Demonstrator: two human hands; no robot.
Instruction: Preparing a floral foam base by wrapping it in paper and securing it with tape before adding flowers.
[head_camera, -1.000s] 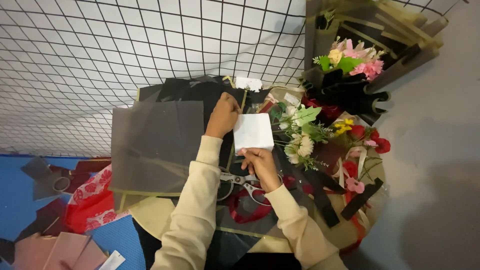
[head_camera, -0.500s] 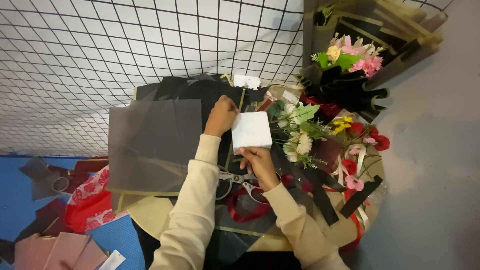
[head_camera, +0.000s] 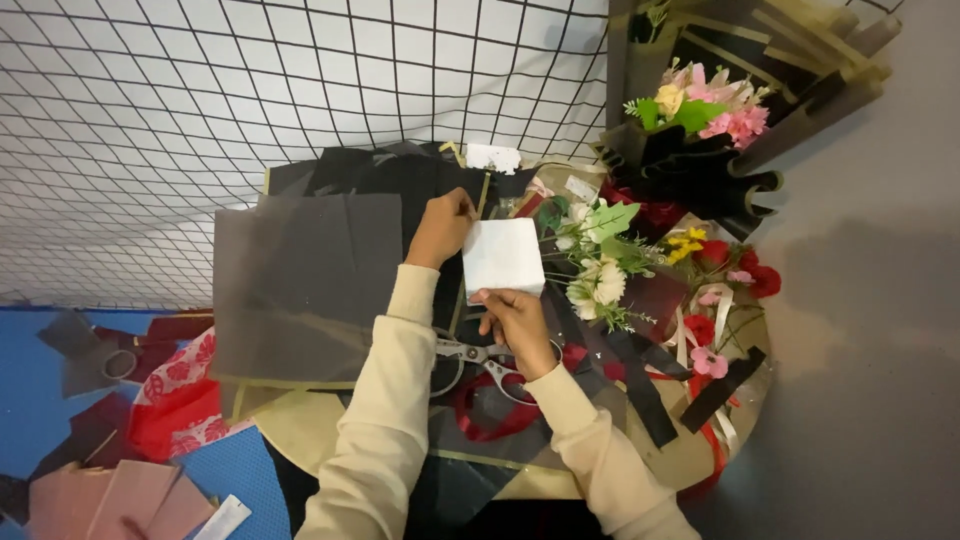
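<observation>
The left hand (head_camera: 441, 228) is curled, its fingers bent against the upper left edge of a white foam block (head_camera: 503, 259); whether it pinches that edge or only presses on it cannot be told from above. The right hand (head_camera: 517, 326) comes up from below, its fingertips closed on the block's lower edge, so the block sits between the two hands, held at opposite sides and lying roughly flat, its broad white face turned upward. Both arms wear cream sleeves (head_camera: 382, 420). Just below the right hand a pair of scissors (head_camera: 478, 357) lies on the work surface, touching neither hand, with a loop of red ribbon (head_camera: 490, 415) near it. Left of the left hand a sheet of dark grey wrapping mesh (head_camera: 305, 285) is spread over black sheets. Right of the block, just beside it, lies a spray of white flowers with green leaves (head_camera: 595, 265), and farther right red and pink blooms (head_camera: 725, 285). A black-wrapped bouquet (head_camera: 700, 130) stands at the upper right against a wire grid (head_camera: 250, 90)
</observation>
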